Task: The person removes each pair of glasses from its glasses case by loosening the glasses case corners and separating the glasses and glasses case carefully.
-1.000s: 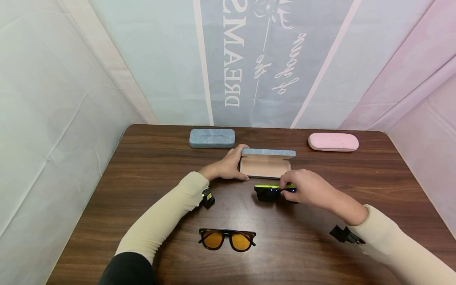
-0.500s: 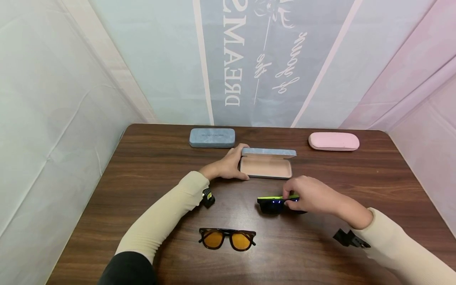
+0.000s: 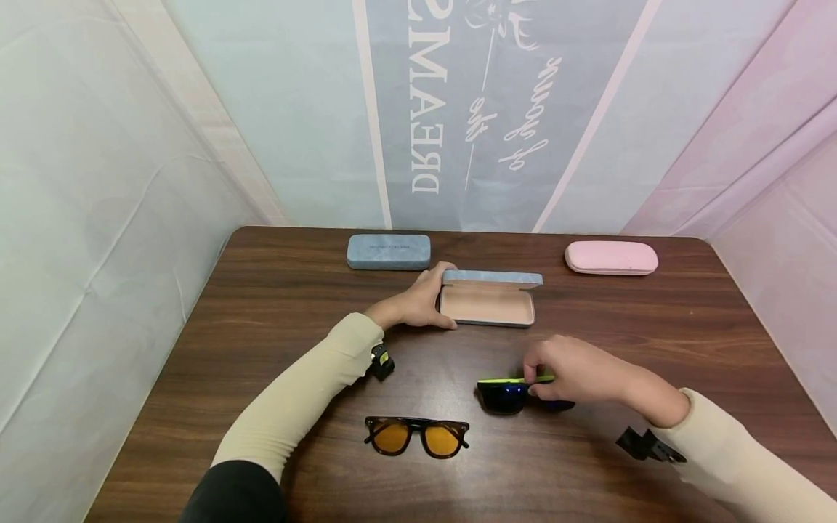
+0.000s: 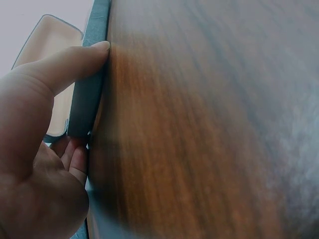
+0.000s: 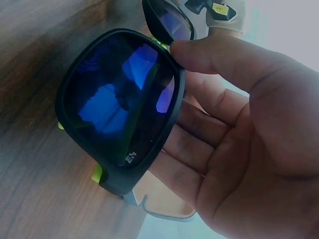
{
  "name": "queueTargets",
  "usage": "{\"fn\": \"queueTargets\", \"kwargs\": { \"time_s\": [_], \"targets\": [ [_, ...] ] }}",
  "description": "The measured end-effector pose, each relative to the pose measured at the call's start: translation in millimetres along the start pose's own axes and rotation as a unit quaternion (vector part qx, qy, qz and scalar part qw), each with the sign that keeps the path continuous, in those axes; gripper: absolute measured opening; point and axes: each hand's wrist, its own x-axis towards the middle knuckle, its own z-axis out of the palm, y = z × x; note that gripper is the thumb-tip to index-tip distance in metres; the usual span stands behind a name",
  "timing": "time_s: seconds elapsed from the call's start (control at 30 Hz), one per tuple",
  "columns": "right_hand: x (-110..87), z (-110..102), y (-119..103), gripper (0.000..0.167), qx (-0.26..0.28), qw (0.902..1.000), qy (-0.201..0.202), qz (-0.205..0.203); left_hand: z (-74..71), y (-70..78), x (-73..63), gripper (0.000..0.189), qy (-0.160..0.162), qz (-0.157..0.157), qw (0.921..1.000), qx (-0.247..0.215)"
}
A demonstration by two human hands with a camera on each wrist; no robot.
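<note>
My left hand (image 3: 417,301) grips the left end of a blue glasses case (image 3: 487,306), which stands with its lid up and shows a bare beige lining. In the left wrist view the thumb lies along the front edge of the case (image 4: 89,94), with the fingers round its end. Between thumb and fingers, my right hand (image 3: 578,370) pinches black sunglasses (image 3: 506,398) at the bridge, in front of the case. Their dark lens (image 5: 119,104) shines blue in the right wrist view, and the temples are lime green.
Black-framed glasses with orange lenses (image 3: 392,439) lie folded near the front middle. At the back of the wooden table (image 3: 294,261) are a closed blue glasses case (image 3: 389,252) and, to the right, a pink one (image 3: 611,258). Fabric curtains (image 3: 314,109) surround the table.
My right hand has drawn the sunglasses away from the open case, toward the front and slightly right. The left hand and the case have stayed in place.
</note>
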Motion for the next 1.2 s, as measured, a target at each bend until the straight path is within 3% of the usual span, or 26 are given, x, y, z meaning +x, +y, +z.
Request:
{"fn": "queueTargets", "kwargs": {
  "time_s": [0.4, 0.6, 1.2],
  "targets": [
    [-7.6, 12.5, 6.1, 0.026, 0.021, 0.9989, -0.015, -0.039, -1.2, -1.4, -1.6, 0.100, 0.002, 0.004, 1.0000, -0.002],
    [-8.1, 17.6, 6.9, 0.024, 0.047, 0.9977, -0.043, -0.023, -0.6, -1.1, -1.2, 0.100, -0.001, 0.007, 1.0000, -0.006],
    [-13.1, 21.6, 3.1, 0.025, 0.064, 0.9951, -0.075, -0.012, -1.2, -0.3, -1.2, 0.100, 0.000, 0.006, 0.9999, -0.010]
  ]
}}
